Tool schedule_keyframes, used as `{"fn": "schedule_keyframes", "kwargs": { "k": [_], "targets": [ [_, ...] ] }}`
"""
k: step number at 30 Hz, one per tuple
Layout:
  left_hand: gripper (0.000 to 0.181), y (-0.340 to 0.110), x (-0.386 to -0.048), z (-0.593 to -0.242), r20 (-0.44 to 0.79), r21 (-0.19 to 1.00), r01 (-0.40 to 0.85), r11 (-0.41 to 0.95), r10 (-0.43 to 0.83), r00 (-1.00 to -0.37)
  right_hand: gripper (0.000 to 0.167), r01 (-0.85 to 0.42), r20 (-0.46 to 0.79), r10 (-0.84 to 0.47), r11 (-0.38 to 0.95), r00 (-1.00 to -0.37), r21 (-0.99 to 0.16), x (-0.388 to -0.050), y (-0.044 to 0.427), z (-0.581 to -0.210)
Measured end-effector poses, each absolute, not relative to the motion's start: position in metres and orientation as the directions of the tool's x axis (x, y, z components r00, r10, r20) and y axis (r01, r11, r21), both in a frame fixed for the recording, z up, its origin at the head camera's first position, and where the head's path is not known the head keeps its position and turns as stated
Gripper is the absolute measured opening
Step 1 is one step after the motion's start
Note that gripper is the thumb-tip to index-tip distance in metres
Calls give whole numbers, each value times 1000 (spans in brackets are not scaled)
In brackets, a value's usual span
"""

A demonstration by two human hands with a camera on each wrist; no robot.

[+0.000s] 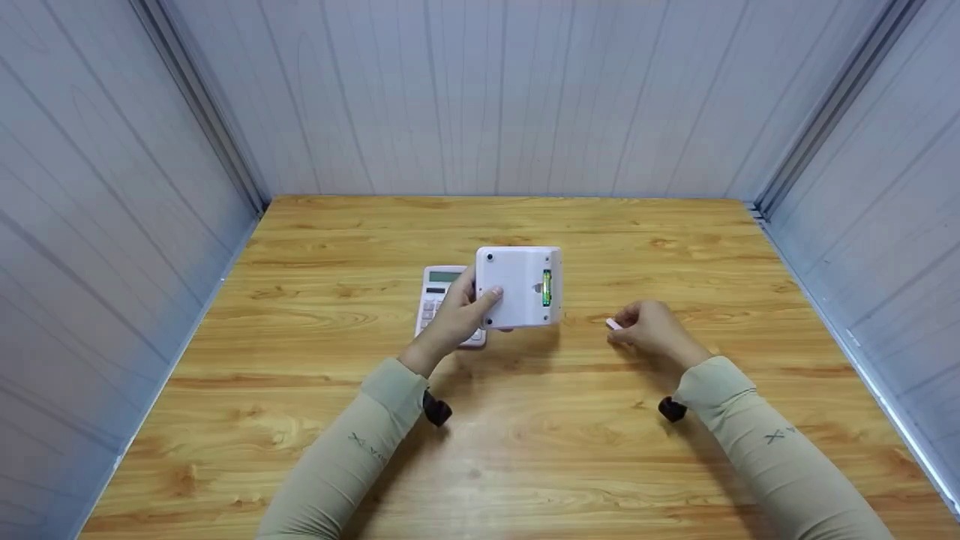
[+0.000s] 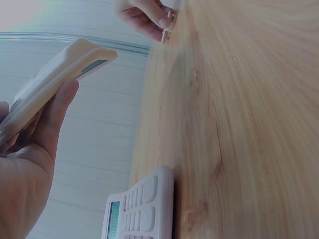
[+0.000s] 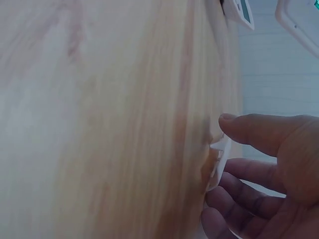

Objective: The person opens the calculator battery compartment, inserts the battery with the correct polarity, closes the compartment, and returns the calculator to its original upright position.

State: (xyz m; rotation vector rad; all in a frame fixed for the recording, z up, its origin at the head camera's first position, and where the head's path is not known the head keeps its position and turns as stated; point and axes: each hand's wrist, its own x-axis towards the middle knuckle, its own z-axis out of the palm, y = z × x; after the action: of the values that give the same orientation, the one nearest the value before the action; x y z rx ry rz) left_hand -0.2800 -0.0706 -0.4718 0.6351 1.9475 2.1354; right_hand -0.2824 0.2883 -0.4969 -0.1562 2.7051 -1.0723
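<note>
My left hand (image 1: 454,319) grips a white calculator (image 1: 514,289) above the table, its back turned up toward the head camera. In the open battery compartment lies a green battery (image 1: 547,288). Low over the tabletop on the right, my right hand (image 1: 652,330) pinches a small white battery cover (image 1: 613,324) between thumb and fingers. The right wrist view shows this cover (image 3: 219,164) tilted, close to or touching the wood. A second white calculator (image 2: 148,204) rests face up on the table, partly hidden behind my left hand in the head view.
The wood-grain table (image 1: 480,450) is bounded by a pale panelled wall (image 1: 487,97) at the back and by panels on both sides. A black wrist strap piece (image 1: 436,409) hangs beneath the left sleeve, another (image 1: 672,409) beneath the right.
</note>
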Motion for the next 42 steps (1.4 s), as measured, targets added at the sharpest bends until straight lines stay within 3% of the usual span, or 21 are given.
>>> {"fn": "schedule_keyframes", "kwargs": {
  "k": [23,42],
  "targets": [
    [48,-69,-280,-474,199,979,160,-128,409,-891,19,-51,-130,-189,730,-973,-682,-282,280,-498],
    [51,-69,-283,-475,178,984,152,-96,399,-900,34,-39,-11,-77,615,-997,-788,-287,252,-483]
  ]
}}
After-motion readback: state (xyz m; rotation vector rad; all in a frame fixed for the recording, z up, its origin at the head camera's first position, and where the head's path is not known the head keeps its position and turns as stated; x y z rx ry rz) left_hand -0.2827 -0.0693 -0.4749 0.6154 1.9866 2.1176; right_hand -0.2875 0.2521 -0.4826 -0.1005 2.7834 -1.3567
